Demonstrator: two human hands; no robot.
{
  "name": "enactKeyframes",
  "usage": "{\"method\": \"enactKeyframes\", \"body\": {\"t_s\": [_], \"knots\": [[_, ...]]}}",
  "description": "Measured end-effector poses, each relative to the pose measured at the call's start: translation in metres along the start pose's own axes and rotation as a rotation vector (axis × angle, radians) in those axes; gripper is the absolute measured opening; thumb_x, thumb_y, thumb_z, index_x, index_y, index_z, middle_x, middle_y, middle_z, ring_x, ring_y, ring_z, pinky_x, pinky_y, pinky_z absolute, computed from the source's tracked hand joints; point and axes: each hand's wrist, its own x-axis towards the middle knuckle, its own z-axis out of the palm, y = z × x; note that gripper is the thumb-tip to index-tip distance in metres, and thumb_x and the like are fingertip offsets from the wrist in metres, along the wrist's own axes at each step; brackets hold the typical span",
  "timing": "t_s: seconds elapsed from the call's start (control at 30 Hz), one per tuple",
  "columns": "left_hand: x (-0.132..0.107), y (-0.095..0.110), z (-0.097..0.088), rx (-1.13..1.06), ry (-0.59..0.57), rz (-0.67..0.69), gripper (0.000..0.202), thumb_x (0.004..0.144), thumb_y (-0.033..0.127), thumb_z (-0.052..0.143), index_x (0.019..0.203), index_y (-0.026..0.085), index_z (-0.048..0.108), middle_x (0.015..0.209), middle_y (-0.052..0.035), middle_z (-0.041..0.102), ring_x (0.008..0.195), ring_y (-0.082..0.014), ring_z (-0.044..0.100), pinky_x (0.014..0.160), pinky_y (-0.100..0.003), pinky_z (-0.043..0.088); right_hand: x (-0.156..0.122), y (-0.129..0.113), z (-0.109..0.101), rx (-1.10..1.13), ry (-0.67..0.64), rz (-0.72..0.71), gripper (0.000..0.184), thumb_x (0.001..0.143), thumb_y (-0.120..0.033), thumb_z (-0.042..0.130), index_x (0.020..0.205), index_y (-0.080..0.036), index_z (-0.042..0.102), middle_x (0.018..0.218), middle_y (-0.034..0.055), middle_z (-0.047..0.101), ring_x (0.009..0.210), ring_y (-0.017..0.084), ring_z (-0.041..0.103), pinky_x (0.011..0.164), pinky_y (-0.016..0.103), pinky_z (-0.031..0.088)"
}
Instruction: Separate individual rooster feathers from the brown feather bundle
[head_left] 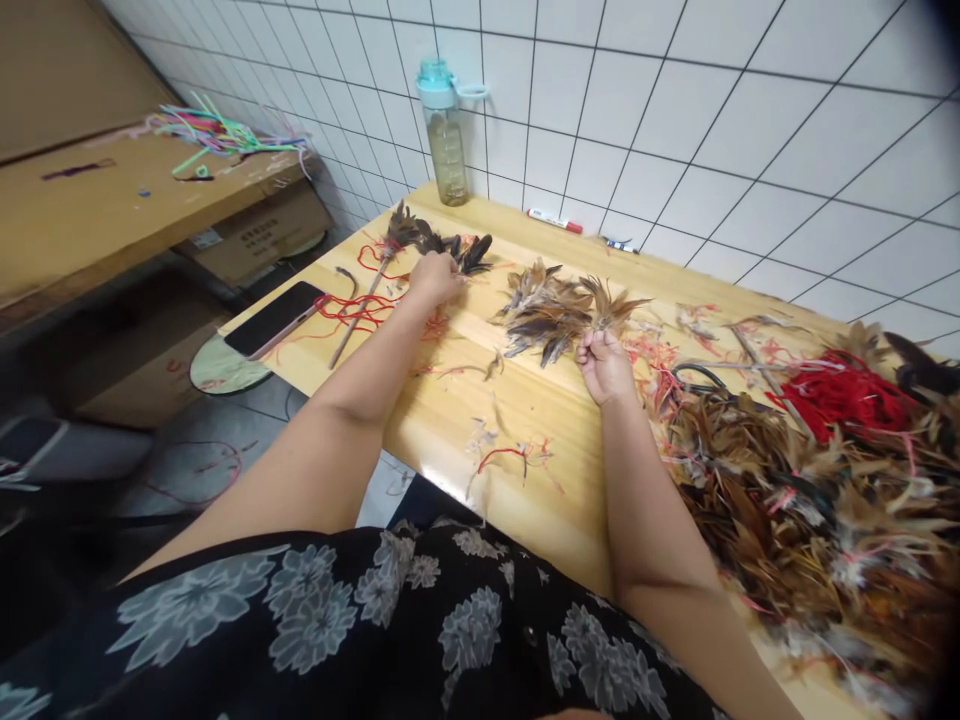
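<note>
My left hand (435, 278) reaches far across the wooden table (450, 400) and is closed on a bundle of dark feathers (439, 243) at the end of a thin stick (360, 312). My right hand (604, 365) is closed in a pinch on the stems of a fan of brown feathers (559, 310) lying mid-table. Red thread (352, 308) loops on the table by the stick.
A big heap of brown feathers (810, 500) and a bundle of red yarn (844, 392) fill the right side. A phone (274, 318) lies at the left edge. A water bottle (446, 135) and a marker (553, 220) stand by the tiled wall. Scissors (701, 375) lie beside the heap.
</note>
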Motion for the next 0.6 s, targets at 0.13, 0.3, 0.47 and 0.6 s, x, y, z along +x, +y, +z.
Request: {"method": "enactKeyframes", "body": {"t_s": [0.13, 0.3, 0.47, 0.6], "knots": [[-0.003, 0.011, -0.005, 0.014, 0.012, -0.015, 0.036, 0.112, 0.014, 0.067, 0.139, 0.007, 0.09, 0.155, -0.0295, 0.082, 0.145, -0.0412, 0.079, 0.123, -0.046, 0.059, -0.002, -0.002, -0.002, 0.029, 0.02, 0.017, 0.057, 0.12, -0.003, 0.05, 0.066, -0.018, 0.059, 0.069, -0.0031, 0.056, 0.056, 0.004, 0.053, 0.054, 0.013, 0.04], [0.001, -0.017, -0.028, 0.041, -0.057, -0.039, 0.025, 0.101, 0.01, 0.072, 0.114, 0.01, 0.093, 0.123, -0.0204, 0.092, 0.131, -0.0379, 0.085, 0.113, -0.039, 0.061, 0.006, 0.005, -0.011, 0.015, -0.031, -0.01, 0.045, 0.111, -0.007, 0.071, 0.069, -0.019, 0.061, 0.072, -0.003, 0.059, 0.06, 0.005, 0.054, 0.056, 0.012, 0.043], [0.019, -0.033, -0.044, -0.029, -0.061, 0.088, 0.027, 0.103, 0.022, 0.076, 0.12, 0.015, 0.096, 0.124, -0.0125, 0.094, 0.124, -0.0331, 0.086, 0.11, -0.037, 0.062, 0.012, 0.012, -0.014, 0.019, -0.053, -0.058, 0.038, 0.101, -0.007, 0.079, 0.069, -0.02, 0.063, 0.073, -0.0022, 0.06, 0.06, 0.006, 0.054, 0.056, 0.015, 0.043], [0.053, -0.013, -0.039, 0.025, 0.063, 0.048, 0.039, 0.117, 0.027, 0.068, 0.143, 0.011, 0.091, 0.146, -0.0154, 0.091, 0.137, -0.0303, 0.079, 0.12, -0.04, 0.058, 0.01, 0.012, -0.012, 0.014, -0.066, -0.058, 0.038, 0.099, -0.01, 0.084, 0.069, -0.02, 0.063, 0.072, -0.0022, 0.06, 0.06, 0.007, 0.054, 0.056, 0.015, 0.043]]}}
